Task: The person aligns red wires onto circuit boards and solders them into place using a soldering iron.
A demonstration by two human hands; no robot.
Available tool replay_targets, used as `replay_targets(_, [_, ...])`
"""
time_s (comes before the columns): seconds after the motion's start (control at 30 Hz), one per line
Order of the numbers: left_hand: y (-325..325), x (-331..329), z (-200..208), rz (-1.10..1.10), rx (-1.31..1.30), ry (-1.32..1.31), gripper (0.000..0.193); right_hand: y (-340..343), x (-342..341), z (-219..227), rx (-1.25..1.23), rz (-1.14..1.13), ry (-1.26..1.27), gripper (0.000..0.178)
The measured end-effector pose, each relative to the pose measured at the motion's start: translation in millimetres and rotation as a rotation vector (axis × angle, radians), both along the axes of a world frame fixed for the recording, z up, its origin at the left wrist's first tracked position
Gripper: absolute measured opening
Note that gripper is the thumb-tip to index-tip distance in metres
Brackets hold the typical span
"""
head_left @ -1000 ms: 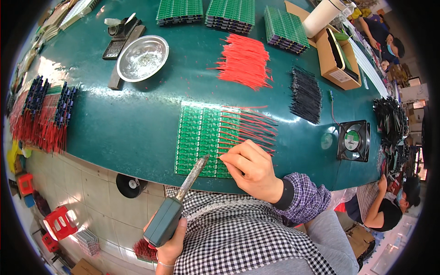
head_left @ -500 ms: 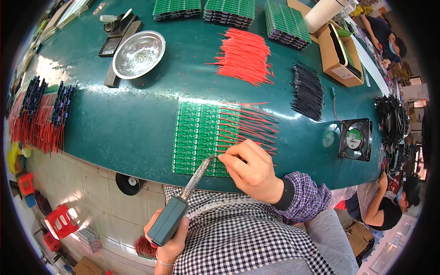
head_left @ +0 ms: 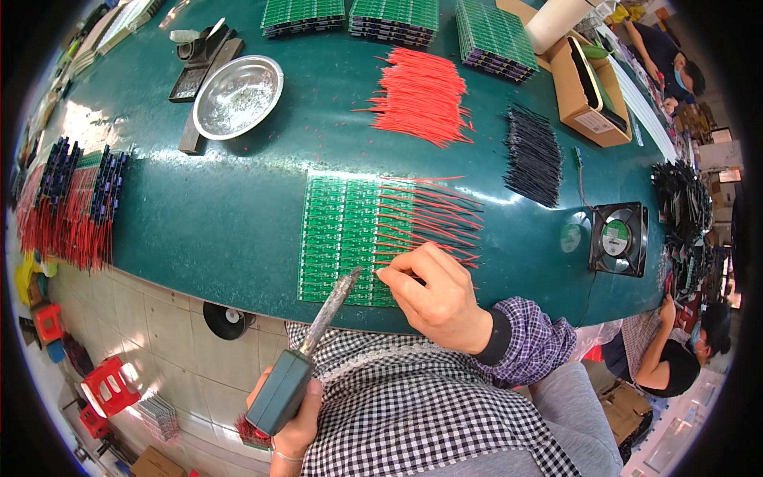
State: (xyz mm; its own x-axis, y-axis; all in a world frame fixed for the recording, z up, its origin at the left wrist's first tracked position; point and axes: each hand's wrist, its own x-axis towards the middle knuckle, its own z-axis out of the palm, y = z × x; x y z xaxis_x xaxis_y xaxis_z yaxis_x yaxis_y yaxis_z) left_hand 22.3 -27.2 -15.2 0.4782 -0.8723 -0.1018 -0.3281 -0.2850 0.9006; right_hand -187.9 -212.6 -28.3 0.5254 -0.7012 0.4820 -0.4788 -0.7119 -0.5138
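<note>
A green circuit board panel (head_left: 322,230) lies flat at the table's near edge. Several red wires (head_left: 437,211) are attached along its right-hand column and stick out to the right. My left hand (head_left: 298,417) grips a soldering iron (head_left: 278,391) by its dark green handle, the tip over the panel's middle columns, slightly left of my right fingertips. My right hand (head_left: 435,290) rests at the panel's lower right, thumb and forefinger pinched at the end of a red wire; the palm hides most of that wire.
Beyond the panel lie a red wire pile (head_left: 421,95) and a black wire bundle (head_left: 534,155). A metal bowl (head_left: 238,97) stands far left, a fan (head_left: 617,238) right. Board stacks (head_left: 497,40) line the back, near a cardboard box (head_left: 592,95). Wired boards (head_left: 75,199) sit left. Two people are at right.
The soldering iron has moved left and slightly down with my left hand, its tip drawing away from my right fingertips. My right hand has stayed nearly in place.
</note>
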Motion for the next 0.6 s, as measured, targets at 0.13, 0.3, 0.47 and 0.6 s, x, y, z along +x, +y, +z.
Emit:
replay_targets(0.13, [-10.0,3.9,-4.7,0.059,-0.092,-0.1,0.023,0.9,-0.2,0.3,-0.004,-0.005,0.019,0.025])
replay_targets(0.3, [-59.6,24.6,14.5,0.139,-0.552,-0.288,0.034,0.2,-4.5,5.8,-0.031,-0.016,0.042,0.023])
replay_targets(0.47, [-148.8,55.6,28.0,0.287,-0.696,-0.18,0.027,4.6,-14.8,13.8,0.043,0.039,0.017,0.024])
replay_targets(0.6, [-184.6,80.3,14.8,0.332,-0.451,0.286,0.026,-8.2,-41.8,37.2,-0.07,-0.085,0.059,0.019])
